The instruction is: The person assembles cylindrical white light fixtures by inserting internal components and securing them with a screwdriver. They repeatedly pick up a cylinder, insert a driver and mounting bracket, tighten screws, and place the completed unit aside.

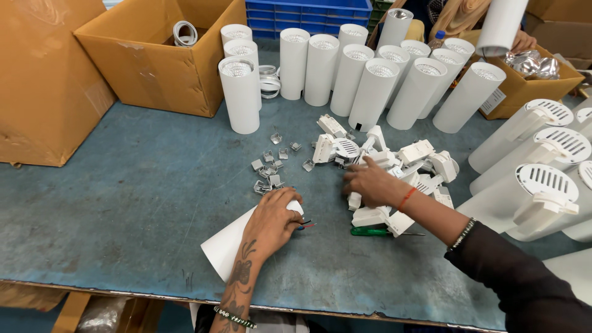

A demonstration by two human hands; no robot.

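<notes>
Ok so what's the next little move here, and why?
Probably close the right hand on one white bracket piece from the pile and bring it to the white tube. The left hand grips the tube's end, where red and blue wires stick out.

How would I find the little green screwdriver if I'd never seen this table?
Start at the blue-grey table and find the pile of white plastic parts under the right hand. Just below that pile, toward the near edge, lies the screwdriver. It's the only bright green thing among the white pieces.
</notes>
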